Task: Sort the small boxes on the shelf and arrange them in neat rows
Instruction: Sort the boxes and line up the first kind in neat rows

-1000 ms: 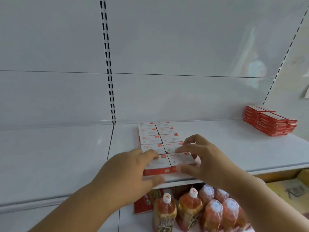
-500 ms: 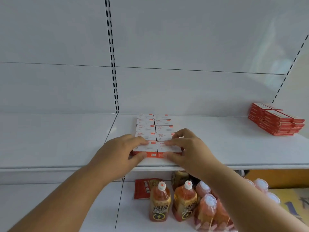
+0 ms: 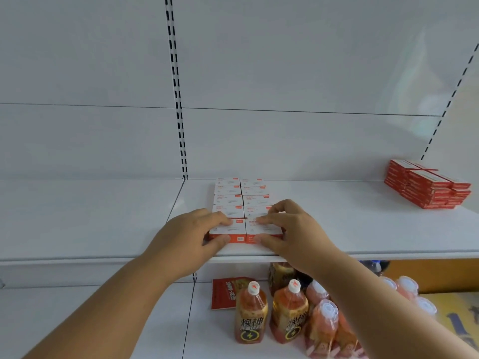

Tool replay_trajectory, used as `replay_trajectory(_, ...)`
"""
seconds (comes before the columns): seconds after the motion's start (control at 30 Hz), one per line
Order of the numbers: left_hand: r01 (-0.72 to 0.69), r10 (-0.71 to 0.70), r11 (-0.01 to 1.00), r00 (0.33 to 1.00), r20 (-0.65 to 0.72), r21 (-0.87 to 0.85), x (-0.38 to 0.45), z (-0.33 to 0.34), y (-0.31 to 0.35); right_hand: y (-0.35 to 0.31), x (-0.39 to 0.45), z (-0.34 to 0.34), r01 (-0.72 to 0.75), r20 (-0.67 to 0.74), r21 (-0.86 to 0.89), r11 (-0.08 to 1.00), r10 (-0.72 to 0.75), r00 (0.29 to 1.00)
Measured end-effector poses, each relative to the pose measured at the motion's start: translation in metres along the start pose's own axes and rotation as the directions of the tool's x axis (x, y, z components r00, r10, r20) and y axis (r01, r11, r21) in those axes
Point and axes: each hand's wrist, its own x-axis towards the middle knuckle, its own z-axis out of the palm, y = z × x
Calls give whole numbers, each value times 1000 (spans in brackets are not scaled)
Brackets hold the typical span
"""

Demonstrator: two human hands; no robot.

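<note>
Several small white boxes with red fronts (image 3: 239, 200) lie in two straight rows running front to back on the white shelf (image 3: 350, 229). My left hand (image 3: 189, 239) grips the front left box (image 3: 233, 230), thumb on its red front and fingers on its top. My right hand (image 3: 293, 229) grips the front right box (image 3: 261, 229) the same way. Both front boxes sit side by side, touching, near the shelf's front edge. A stack of red boxes (image 3: 427, 187) rests at the shelf's far right.
On the lower shelf stand several orange drink bottles (image 3: 251, 314) and a flat red packet (image 3: 224, 294). A yellow carton (image 3: 456, 322) sits at the bottom right. A slotted upright (image 3: 176, 86) runs down the white back panel.
The view has tilted so the shelf sits lower and flatter in frame. Both hands stay on the two front boxes, which now sit squared with the rows behind them.
</note>
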Motion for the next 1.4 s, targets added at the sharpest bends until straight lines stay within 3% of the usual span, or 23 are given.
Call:
replay_trajectory(0.4, -83, 83, 996, 997, 3, 38, 1, -1, -4, -6, -2, -1, -49, -3, -31, 998, 49, 999)
replay_trajectory(0.8, -28, 28, 1000, 999, 27, 10, -3, -8, 4, -8, -1, -4, -45, 10, -7, 999, 46, 999)
replay_trajectory(0.9, 81, -78, 993, 996, 39, -82, 3, -18, 6, -12, 5, -13, -130, -55, 58, 990, 133, 990)
replay_trajectory(0.97, 206, -206, 978, 978, -2, -20, 15, -25, 4, -10, 17, -21, -261, -96, -46, 964, 256, 962)
replay_trajectory(1.07, 297, -313, 943, 945, 97, 150, 33, -28, 1, -8, 36, -27, -406, 65, -210, 890, 427, 902)
replay_trajectory(1.2, 311, -354, 926, 913, 204, 214, 44, -19, 1, -11, 48, -17, -373, 228, -375, 849, 475, 850)
replay_trajectory(1.4, 240, -288, 933, 945, 155, 267, 40, -11, 8, -14, 46, -15, -334, 216, -418, 845, 449, 867)
